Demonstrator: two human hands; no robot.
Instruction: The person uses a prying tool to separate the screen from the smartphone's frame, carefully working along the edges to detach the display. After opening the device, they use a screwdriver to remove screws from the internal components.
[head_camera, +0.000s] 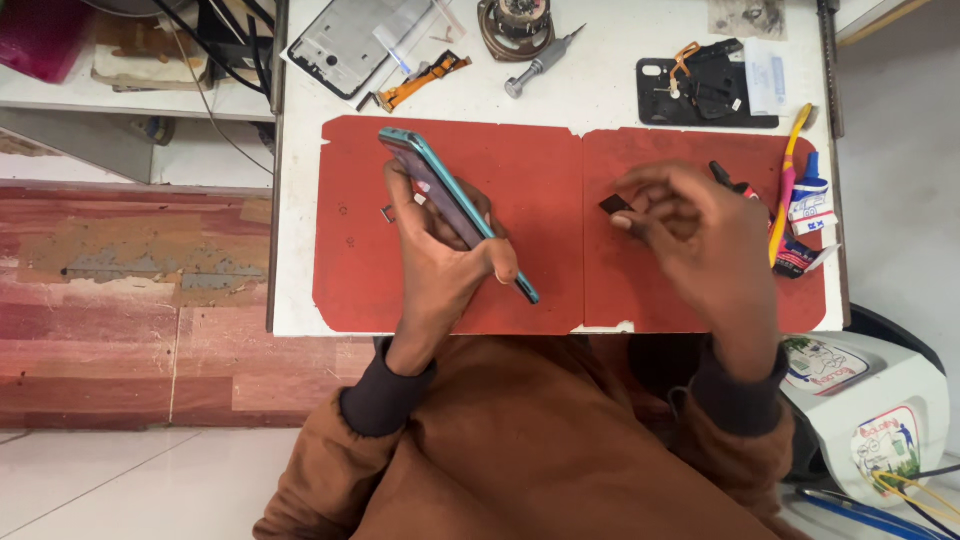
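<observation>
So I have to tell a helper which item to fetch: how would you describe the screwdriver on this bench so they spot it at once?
Start at the white table and look past the far edge of the red mat, toward the top middle. The screwdriver lies there at a slant, just right of a round brown motor-like part. It is the only slim grey metal tool there, with a knurled handle and a fine pointed tip.

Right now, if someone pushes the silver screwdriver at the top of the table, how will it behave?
The screwdriver looks round-bodied, so it would probably roll on the smooth white table. It seems metal, likely stiff and rather heavy for its size. Its thin tip may be delicate.
</observation>
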